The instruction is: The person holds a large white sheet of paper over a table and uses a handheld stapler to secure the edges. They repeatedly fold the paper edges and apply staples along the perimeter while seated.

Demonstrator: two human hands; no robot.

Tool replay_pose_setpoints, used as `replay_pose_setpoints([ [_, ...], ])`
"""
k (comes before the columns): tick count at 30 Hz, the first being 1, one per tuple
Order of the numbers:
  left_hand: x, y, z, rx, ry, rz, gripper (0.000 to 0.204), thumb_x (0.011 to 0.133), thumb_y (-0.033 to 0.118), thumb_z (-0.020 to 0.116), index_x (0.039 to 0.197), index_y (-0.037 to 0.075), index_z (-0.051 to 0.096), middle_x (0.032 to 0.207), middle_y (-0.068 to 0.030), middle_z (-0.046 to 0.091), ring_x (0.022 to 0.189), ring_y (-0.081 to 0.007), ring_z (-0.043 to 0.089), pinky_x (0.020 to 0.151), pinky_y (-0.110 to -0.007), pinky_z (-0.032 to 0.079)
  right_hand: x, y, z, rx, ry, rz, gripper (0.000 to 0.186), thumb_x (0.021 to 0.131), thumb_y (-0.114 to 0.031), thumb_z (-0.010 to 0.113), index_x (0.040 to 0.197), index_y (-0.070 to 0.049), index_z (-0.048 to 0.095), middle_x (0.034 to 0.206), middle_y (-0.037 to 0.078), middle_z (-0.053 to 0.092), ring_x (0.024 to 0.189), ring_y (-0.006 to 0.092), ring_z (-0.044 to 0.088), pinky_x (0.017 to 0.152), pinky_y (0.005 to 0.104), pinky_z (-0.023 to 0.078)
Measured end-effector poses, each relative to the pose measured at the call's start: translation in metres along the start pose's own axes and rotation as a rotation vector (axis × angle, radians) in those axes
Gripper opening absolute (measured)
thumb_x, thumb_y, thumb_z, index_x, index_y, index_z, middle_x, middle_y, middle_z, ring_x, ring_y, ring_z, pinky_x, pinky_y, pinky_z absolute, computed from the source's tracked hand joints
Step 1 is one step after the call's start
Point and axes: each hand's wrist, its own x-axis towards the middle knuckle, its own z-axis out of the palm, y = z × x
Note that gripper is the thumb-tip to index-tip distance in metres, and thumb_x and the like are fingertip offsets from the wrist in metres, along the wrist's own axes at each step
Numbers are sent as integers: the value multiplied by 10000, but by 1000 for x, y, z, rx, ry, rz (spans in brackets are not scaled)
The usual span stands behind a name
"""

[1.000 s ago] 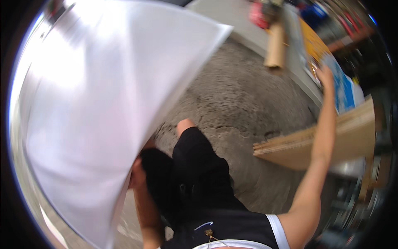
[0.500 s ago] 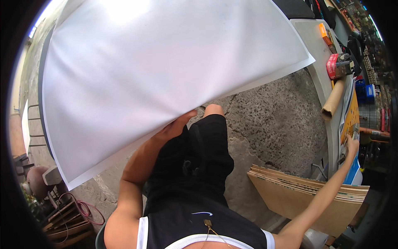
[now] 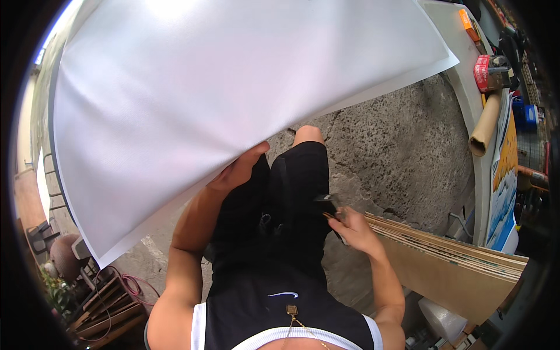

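A large white sheet point(image 3: 251, 76), smooth and slightly creased, spreads across the upper left and middle in front of me. My left hand point(image 3: 239, 169) grips its near edge, with the fingers partly hidden beneath it. Over my right thigh, my right hand point(image 3: 354, 230) is closed around a dark hand tool point(image 3: 328, 205) with a grey end. Motion blurs this tool, so its exact kind is unclear. The sheet's near edge lies beyond the tool, apart from it.
Stacked thin wooden boards point(image 3: 449, 262) stand at my right. On a grey ledge point(image 3: 466, 99) lie a cardboard tube point(image 3: 485, 125), a red-labelled container point(image 3: 489, 73) and an orange box point(image 3: 468, 23). A colourful printed sheet point(image 3: 504, 186) hangs beside it. Wooden slats point(image 3: 114, 309) sit lower left.
My right hand has come from the printed sheet at the far right to above my lap, now carrying the dark tool. My left hand stays on the white sheet's edge.
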Motion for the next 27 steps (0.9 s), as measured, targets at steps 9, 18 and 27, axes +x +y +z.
replay_pose_setpoints([
  [9,-4,1,-4,81,-30,22,239,783,149,680,998,60,631,983,-20,637,871,-105,607,717,-247,489,26,11,8,-211,-279,108,280,792,-227,596,894,18,507,763,160,553,773,268,567,692,382,418],
  [18,-1,-5,-13,379,-59,226,280,793,189,664,1045,83,606,1053,-15,604,907,-113,593,746,-257,485,22,5,12,-99,20,1,361,710,-257,695,908,11,556,764,148,604,727,272,606,665,354,453],
  [27,-1,-11,-19,448,-85,269,276,797,187,655,1044,77,603,1045,-23,604,902,-124,592,747,-264,483,44,-121,29,58,363,-784,416,625,-142,766,949,11,556,797,101,559,653,206,584,574,287,477],
])
